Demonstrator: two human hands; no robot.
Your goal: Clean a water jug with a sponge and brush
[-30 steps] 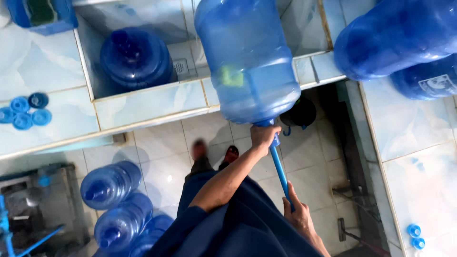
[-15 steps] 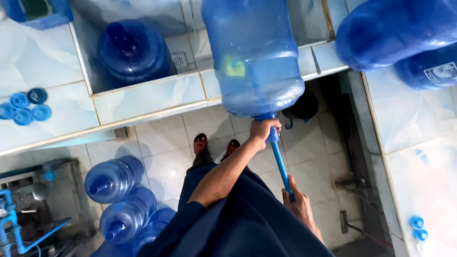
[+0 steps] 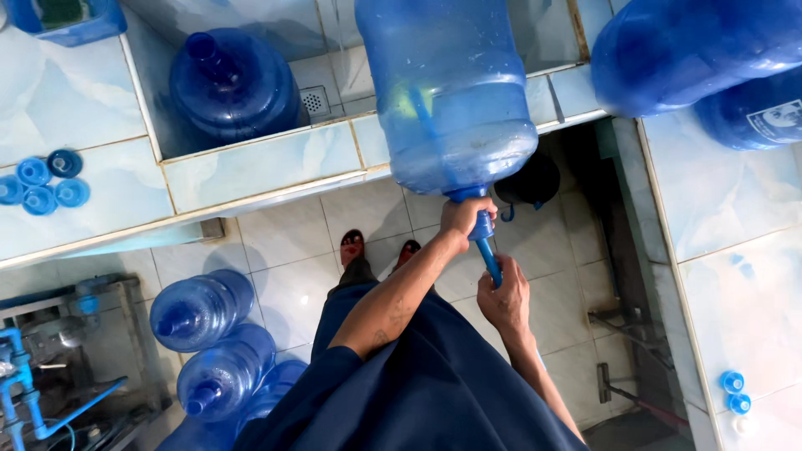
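Big jug [image 3: 451, 92] is tipped neck-down, its body over the tiled basin wall [image 3: 259, 163]. Left hand [image 3: 464, 219] is closed around the jug neck. Right hand [image 3: 501, 294] sits just below the jug neck, fingers wrapped on the blue brush handle [image 3: 489, 259] that runs up into the neck. A second jug [image 3: 234, 83] stands inside the basin, left of the big jug. Two jugs [image 3: 205, 347] lie on the floor, lower left of the big jug. Blue caps [image 3: 42, 184] sit on the bench, far left of it.
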